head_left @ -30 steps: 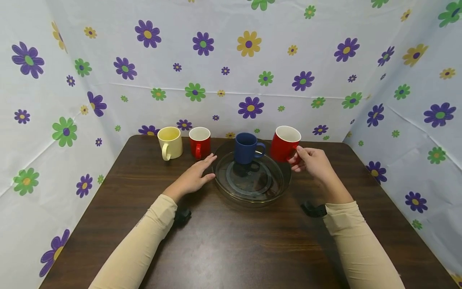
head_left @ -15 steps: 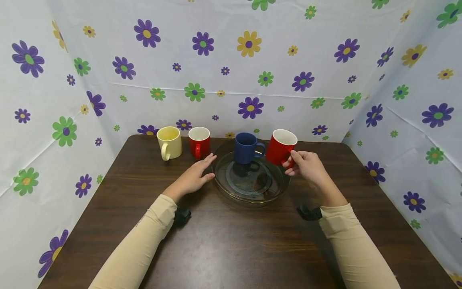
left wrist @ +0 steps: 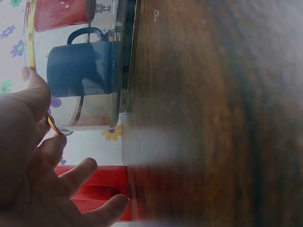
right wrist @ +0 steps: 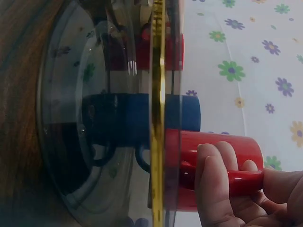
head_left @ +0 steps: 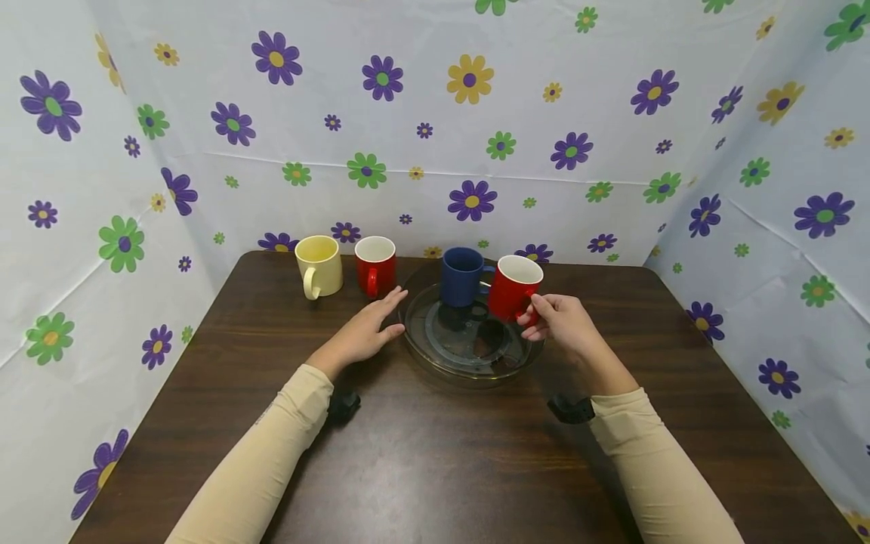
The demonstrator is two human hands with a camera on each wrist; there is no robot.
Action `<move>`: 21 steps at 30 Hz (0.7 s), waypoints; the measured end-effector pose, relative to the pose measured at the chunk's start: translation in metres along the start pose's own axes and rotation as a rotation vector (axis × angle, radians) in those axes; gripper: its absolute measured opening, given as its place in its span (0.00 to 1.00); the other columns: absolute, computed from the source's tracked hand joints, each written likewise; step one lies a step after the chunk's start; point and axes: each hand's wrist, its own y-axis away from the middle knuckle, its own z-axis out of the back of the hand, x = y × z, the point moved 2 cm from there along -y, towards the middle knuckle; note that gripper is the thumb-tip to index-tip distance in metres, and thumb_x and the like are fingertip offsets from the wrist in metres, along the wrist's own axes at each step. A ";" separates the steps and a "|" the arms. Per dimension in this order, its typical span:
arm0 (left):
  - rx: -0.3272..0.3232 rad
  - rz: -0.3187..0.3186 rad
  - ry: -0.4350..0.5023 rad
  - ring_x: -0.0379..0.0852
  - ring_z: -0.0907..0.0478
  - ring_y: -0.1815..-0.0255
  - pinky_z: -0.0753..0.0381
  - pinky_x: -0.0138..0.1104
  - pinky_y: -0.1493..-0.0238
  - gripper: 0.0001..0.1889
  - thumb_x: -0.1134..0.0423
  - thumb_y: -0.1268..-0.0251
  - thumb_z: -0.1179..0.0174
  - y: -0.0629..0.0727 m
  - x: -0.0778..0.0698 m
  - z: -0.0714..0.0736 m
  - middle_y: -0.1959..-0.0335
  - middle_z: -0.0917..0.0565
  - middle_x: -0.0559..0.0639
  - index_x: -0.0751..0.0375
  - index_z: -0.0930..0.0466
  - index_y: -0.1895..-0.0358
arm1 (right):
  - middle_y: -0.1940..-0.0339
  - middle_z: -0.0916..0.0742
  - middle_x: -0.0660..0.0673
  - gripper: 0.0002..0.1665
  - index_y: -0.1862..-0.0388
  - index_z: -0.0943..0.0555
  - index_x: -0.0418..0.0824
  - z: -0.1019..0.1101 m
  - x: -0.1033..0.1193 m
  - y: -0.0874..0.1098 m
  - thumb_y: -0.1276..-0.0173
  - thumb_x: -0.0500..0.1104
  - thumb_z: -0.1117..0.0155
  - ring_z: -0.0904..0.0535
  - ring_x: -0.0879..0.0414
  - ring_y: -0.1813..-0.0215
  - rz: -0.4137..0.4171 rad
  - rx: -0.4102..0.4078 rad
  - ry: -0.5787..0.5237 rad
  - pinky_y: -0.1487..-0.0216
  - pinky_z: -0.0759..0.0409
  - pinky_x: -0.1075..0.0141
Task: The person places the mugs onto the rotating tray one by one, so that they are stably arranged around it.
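"What stood around the held red mug (head_left: 510, 295)?"

"Mainly a blue mug (head_left: 460, 278). It was upright in the glass bowl (head_left: 476, 376), toward the back, and its handle pointed to the table's right edge, straight at the red one. From the head view the held red mug hid part of that handle, so I couldn't tell whether the two touched."

"And the others?"

"A yellow mug (head_left: 322, 268) and a second red mug (head_left: 375, 264) stood side by side on the table (head_left: 435, 468), near the far edge toward the left corner, handles roughly facing the near edge. A flowered cloth (head_left: 292, 204) hung behind that far edge."

"How was the held red mug lying?"

"Mouth up, its long axis leaning a little, with the top toward the table's right edge. The handle faced right and nearward. It was over the right part of the bowl, inside the gold rim."

"The hands?"

"The right hand (head_left: 560, 323) pinched that handle between thumb and fingers. The left hand (head_left: 363, 332) was spread, thumb and forefinger at the bowl's left rim."

"Any room?"

"Bare glass floor lay in front of the blue mug, and a broad stretch of dark wood ran from the bowl to the near edge."
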 end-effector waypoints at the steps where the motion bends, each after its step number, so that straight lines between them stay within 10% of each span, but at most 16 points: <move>1: -0.001 -0.001 -0.001 0.63 0.46 0.20 0.47 0.58 0.23 0.37 0.58 0.25 0.41 0.000 0.001 0.000 0.18 0.48 0.59 0.60 0.47 0.19 | 0.56 0.12 0.30 0.25 0.54 0.23 0.25 -0.001 -0.001 0.000 0.17 0.49 0.51 0.11 0.51 0.68 -0.005 -0.002 0.001 0.60 0.12 0.64; 21: 0.005 0.007 -0.008 0.61 0.47 0.19 0.47 0.57 0.22 0.37 0.58 0.25 0.40 0.000 0.001 -0.001 0.18 0.47 0.58 0.61 0.45 0.19 | 0.61 0.12 0.31 0.22 0.57 0.22 0.26 -0.013 -0.008 0.000 0.17 0.47 0.50 0.11 0.44 0.67 -0.084 0.034 0.031 0.63 0.12 0.63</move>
